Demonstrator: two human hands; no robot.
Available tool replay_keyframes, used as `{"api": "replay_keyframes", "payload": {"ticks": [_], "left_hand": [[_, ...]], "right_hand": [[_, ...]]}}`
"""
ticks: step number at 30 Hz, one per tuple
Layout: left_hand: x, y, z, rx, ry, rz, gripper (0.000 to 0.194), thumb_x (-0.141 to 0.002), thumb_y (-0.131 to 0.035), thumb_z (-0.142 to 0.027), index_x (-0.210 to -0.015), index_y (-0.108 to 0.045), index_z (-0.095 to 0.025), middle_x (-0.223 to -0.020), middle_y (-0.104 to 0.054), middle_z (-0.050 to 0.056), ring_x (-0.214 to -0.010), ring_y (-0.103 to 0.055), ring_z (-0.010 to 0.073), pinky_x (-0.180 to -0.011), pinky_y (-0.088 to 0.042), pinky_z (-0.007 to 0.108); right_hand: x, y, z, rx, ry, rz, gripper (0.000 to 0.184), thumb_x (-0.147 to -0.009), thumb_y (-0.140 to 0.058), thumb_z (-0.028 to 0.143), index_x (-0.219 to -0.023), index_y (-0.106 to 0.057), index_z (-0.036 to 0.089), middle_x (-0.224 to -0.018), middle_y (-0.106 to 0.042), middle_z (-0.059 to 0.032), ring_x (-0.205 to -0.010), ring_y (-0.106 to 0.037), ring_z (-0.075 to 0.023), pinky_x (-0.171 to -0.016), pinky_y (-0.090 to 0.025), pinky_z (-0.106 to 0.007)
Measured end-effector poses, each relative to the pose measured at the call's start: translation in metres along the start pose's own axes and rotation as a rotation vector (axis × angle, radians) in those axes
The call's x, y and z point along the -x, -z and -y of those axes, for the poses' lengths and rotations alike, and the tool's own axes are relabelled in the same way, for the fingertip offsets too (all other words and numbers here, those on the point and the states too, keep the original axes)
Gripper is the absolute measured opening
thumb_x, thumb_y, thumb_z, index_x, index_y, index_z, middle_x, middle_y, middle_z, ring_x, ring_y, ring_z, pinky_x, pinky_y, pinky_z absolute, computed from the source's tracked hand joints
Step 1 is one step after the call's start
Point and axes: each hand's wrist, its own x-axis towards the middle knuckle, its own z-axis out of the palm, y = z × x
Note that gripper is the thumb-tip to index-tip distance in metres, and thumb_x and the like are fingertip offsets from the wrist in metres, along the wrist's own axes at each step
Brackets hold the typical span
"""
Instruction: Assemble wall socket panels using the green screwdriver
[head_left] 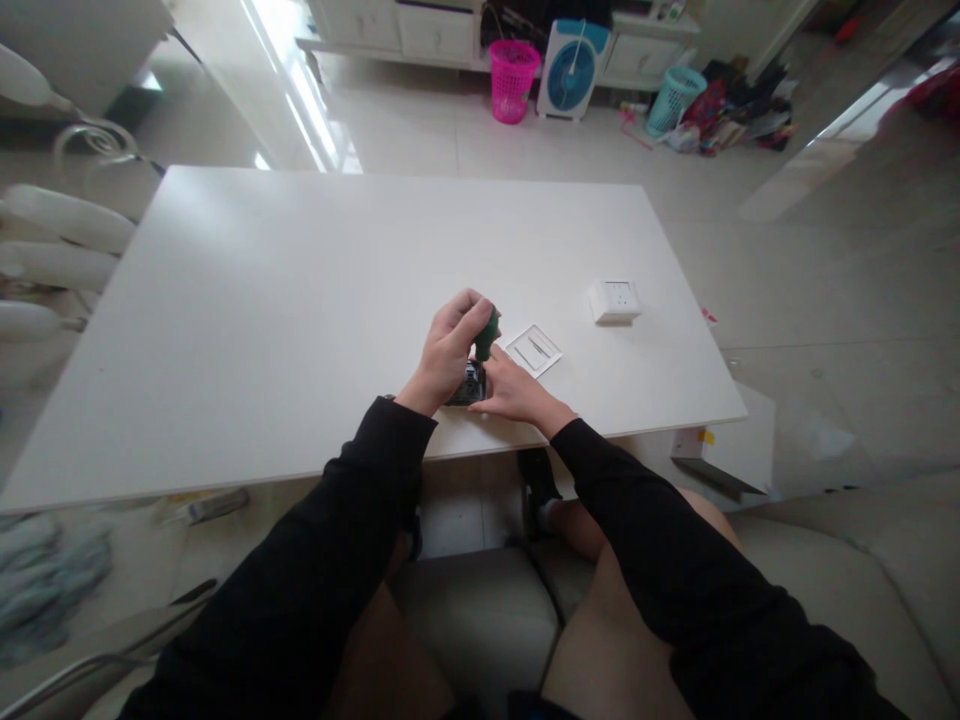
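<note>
My left hand (451, 340) is closed round the green handle of a screwdriver (486, 338), held upright with its lower end pointing down. Beneath it, near the front edge of the table, lies a small black part with metal bits (472, 384), resembling the back of a wall socket. My right hand (514, 390) grips the right side of this part, thumb at the front and fingers behind. The screwdriver's tip is hidden between the hands. Just beyond the right hand, a white square frame (534, 351) lies flat with thin small pieces inside it.
A white wall socket on its box (615, 301) stands on the right of the white table (300, 300). Across the floor are a pink basket (513, 85), a blue and white fan (571, 72) and a light blue basket (675, 100). White chair parts (67, 217) border the left side.
</note>
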Motion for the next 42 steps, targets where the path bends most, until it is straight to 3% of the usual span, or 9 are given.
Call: {"api": "replay_keyframes", "payload": {"ticks": [6, 11, 17, 21, 25, 32, 36, 42], "left_hand": [[0.000, -0.003, 0.000, -0.008, 0.067, -0.036, 0.057, -0.097, -0.044, -0.075, -0.081, -0.060, -0.023, -0.067, -0.058, 0.001, -0.062, -0.059, 0.0148, -0.058, -0.048, 0.030], [0.002, -0.002, 0.002, 0.053, 0.021, -0.025, 0.045, -0.093, -0.060, -0.069, -0.088, -0.054, -0.024, -0.076, -0.059, -0.001, -0.064, -0.057, 0.0122, -0.061, -0.048, 0.028], [-0.001, 0.002, 0.002, -0.023, -0.030, -0.018, 0.051, -0.087, -0.068, -0.071, -0.080, -0.059, -0.022, -0.080, -0.061, 0.002, -0.074, -0.060, 0.0143, -0.069, -0.051, 0.029], [0.000, -0.002, -0.003, -0.064, -0.027, 0.022, 0.056, -0.092, -0.056, -0.076, -0.078, -0.064, -0.022, -0.087, -0.066, 0.007, -0.085, -0.065, 0.0180, -0.074, -0.053, 0.032], [0.003, -0.006, -0.005, -0.040, 0.077, 0.084, 0.065, -0.096, -0.041, -0.079, -0.074, -0.063, -0.021, -0.073, -0.061, 0.005, -0.072, -0.063, 0.0178, -0.068, -0.052, 0.033], [0.005, 0.000, 0.002, 0.005, -0.022, 0.083, 0.047, -0.091, -0.065, -0.069, -0.085, -0.058, -0.022, -0.075, -0.060, 0.000, -0.064, -0.056, 0.0118, -0.063, -0.048, 0.027], [0.003, 0.000, 0.001, -0.081, -0.049, 0.049, 0.057, -0.090, -0.059, -0.077, -0.081, -0.060, -0.020, -0.077, -0.062, 0.002, -0.067, -0.058, 0.0123, -0.063, -0.048, 0.027], [0.002, -0.004, -0.009, -0.077, 0.079, 0.148, 0.070, -0.090, -0.045, -0.086, -0.076, -0.063, -0.019, -0.073, -0.063, 0.006, -0.070, -0.061, 0.0161, -0.067, -0.052, 0.031]], "right_hand": [[0.000, 0.000, -0.001, -0.021, 0.021, -0.005, 0.079, -0.072, -0.091, 0.032, -0.140, -0.051, 0.021, -0.140, -0.051, -0.0144, -0.131, -0.055, -0.0358, -0.113, -0.050, -0.054], [0.000, 0.000, -0.001, -0.021, 0.020, -0.012, 0.076, -0.072, -0.091, 0.032, -0.137, -0.053, 0.021, -0.137, -0.052, -0.0141, -0.130, -0.056, -0.0356, -0.113, -0.050, -0.054], [-0.001, 0.000, 0.000, -0.012, -0.008, -0.004, 0.061, -0.071, -0.092, 0.033, -0.121, -0.060, 0.018, -0.131, -0.052, -0.0129, -0.125, -0.056, -0.0336, -0.111, -0.050, -0.053], [-0.002, -0.002, -0.003, -0.031, 0.010, -0.002, 0.068, -0.072, -0.091, 0.035, -0.129, -0.058, 0.018, -0.138, -0.051, -0.0143, -0.130, -0.053, -0.0352, -0.113, -0.048, -0.054], [-0.002, -0.005, -0.009, -0.014, 0.030, -0.007, 0.074, -0.071, -0.092, 0.037, -0.133, -0.056, 0.018, -0.141, -0.050, -0.0155, -0.134, -0.051, -0.0370, -0.114, -0.047, -0.054], [-0.003, -0.007, -0.009, 0.004, 0.040, -0.013, 0.078, -0.071, -0.092, 0.035, -0.137, -0.053, 0.016, -0.139, -0.052, -0.0161, -0.131, -0.054, -0.0353, -0.114, -0.047, -0.054], [-0.002, -0.005, -0.006, 0.033, 0.008, -0.005, 0.065, -0.071, -0.092, 0.036, -0.124, -0.061, 0.015, -0.135, -0.053, -0.0161, -0.128, -0.055, -0.0357, -0.112, -0.048, -0.053], [-0.002, -0.005, -0.006, 0.016, 0.033, -0.033, 0.075, -0.068, -0.094, 0.033, -0.133, -0.059, 0.017, -0.137, -0.055, -0.0151, -0.129, -0.056, -0.0356, -0.109, -0.051, -0.051]]}}
